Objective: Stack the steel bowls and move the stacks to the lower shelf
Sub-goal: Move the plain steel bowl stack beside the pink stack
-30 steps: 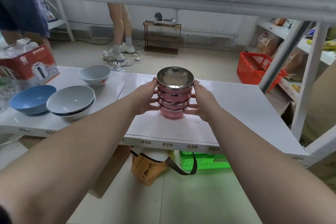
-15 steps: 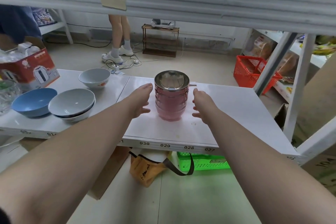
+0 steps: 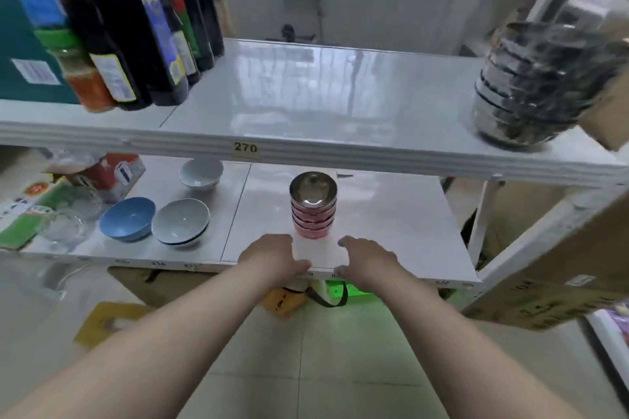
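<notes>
1. Head view looks down at two white shelves, one above the other.
2. The pink stack [image 3: 313,207] of steel bowls stands upright on the lower shelf [image 3: 391,214], near the middle and a bit back from the front edge. The top bowl is shiny inside.
3. The left hand [image 3: 272,257] is over the front edge of the lower shelf, just in front of the pink stack and a little to its left. It does not touch the stack. Its fingers are curled down and close together, and they hold nothing.
4. The right hand [image 3: 367,258] is over the same front edge, a little to the right of the stack. It does not touch the stack either. Its fingers are loose, a little apart, and hold nothing.
5. A second stack of steel bowls, the grey stack [image 3: 531,85], stands near the right end of the upper shelf [image 3: 306,99]. It looks blurry.
6. Dark bottles [image 3: 136,20] stand in a row at the left end of the upper shelf.
7. A tag [image 3: 245,148] that reads 270 is on the front edge of the upper shelf.
8. At the left end of the lower shelf are a blue bowl [image 3: 127,218], a grey bowl [image 3: 180,221] just beside it, and a white bowl [image 3: 200,173] nearer the back edge.
</notes>
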